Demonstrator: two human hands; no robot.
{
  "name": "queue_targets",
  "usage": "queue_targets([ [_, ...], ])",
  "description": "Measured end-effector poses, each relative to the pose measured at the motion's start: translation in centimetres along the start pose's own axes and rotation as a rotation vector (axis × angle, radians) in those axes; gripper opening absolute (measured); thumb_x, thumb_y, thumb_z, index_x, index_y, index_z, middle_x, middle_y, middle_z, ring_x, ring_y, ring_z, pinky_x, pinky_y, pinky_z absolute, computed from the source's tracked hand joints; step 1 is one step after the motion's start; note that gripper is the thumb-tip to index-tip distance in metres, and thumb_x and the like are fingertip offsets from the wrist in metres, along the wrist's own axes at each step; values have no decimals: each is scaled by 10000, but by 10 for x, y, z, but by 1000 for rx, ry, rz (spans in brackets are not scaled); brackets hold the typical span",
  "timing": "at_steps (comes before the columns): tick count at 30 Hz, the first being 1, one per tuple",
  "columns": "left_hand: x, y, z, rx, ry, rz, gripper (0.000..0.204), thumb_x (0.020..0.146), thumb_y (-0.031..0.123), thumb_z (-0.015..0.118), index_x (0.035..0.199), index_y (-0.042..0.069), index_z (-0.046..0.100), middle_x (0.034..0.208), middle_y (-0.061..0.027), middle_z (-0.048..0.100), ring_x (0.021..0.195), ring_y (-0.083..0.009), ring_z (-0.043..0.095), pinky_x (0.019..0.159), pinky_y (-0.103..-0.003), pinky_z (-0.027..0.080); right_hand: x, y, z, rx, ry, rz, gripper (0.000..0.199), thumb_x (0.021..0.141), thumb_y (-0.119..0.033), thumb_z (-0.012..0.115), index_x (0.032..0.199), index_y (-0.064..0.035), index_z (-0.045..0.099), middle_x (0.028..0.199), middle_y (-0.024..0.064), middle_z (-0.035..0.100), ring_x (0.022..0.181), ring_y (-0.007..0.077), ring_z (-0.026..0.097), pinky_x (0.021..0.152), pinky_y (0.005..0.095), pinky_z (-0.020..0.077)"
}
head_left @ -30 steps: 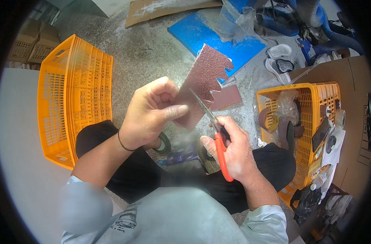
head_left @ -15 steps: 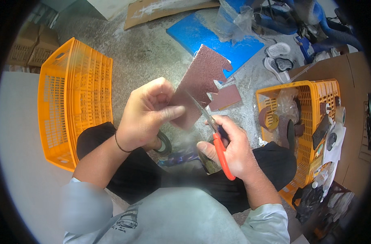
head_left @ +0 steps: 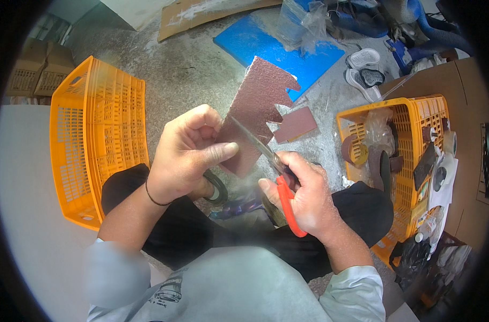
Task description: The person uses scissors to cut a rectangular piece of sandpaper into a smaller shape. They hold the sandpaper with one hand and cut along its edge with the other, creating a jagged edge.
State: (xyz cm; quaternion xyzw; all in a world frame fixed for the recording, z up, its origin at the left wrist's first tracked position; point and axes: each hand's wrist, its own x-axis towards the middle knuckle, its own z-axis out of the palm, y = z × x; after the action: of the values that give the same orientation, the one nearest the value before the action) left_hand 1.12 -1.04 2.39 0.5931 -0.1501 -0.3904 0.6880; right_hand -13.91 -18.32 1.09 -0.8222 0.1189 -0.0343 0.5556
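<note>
A reddish-brown sheet of sandpaper (head_left: 261, 86) is pinched at its left edge between the thumb and fingers of my left hand (head_left: 193, 147). Its right edge is jagged with notches. My right hand (head_left: 306, 196) grips red-handled scissors (head_left: 290, 206); their blades lie across the lower part of the sheet, with the tip near its left edge. Whether the blades are closed is hard to tell. Beyond the scissors, a smaller piece of sandpaper (head_left: 296, 124) rests on the floor.
A yellow plastic crate (head_left: 115, 118) stands at the left. On the right, another yellow crate (head_left: 416, 115) holds abrasive rolls and plastic wrap. A blue board (head_left: 319, 61) lies ahead, with shoe soles (head_left: 364, 58) beside it. Cardboard (head_left: 472, 102) stands at the far right.
The sandpaper has shifted slightly left in the view along with my left hand. The scissor blades now reach closer to the sheet's left edge. Both hands keep their hold.
</note>
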Motion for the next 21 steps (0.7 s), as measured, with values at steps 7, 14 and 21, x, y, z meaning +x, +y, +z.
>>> queue_targets([
  [7, 3, 2, -2, 3, 0, -52, 243, 817, -126, 668, 900, 48, 519, 870, 6, 572, 857, -76, 598, 758, -254, 514, 0, 0, 3, -7, 4, -13, 377, 808, -155, 799, 1079, 3, 591, 678, 28, 526, 600, 87, 480, 570, 272, 438],
  [14, -3, 1, 3, 43, -11, -37, 240, 816, -120, 672, 887, 41, 508, 868, 14, 550, 848, -54, 557, 747, -241, 491, 0, 1, 0, 24, -52, 17, 520, 761, -207, 853, 1154, -23, 566, 819, 7, 560, 722, 75, 486, 660, 265, 457],
  [21, -2, -3, 3, 29, -2, -29, 251, 803, -118, 681, 885, 50, 513, 870, 18, 544, 844, -53, 546, 752, -239, 481, -1, 0, -2, 89, -74, 87, 440, 785, -163, 826, 1123, -21, 583, 777, -7, 543, 694, 68, 469, 647, 255, 456],
])
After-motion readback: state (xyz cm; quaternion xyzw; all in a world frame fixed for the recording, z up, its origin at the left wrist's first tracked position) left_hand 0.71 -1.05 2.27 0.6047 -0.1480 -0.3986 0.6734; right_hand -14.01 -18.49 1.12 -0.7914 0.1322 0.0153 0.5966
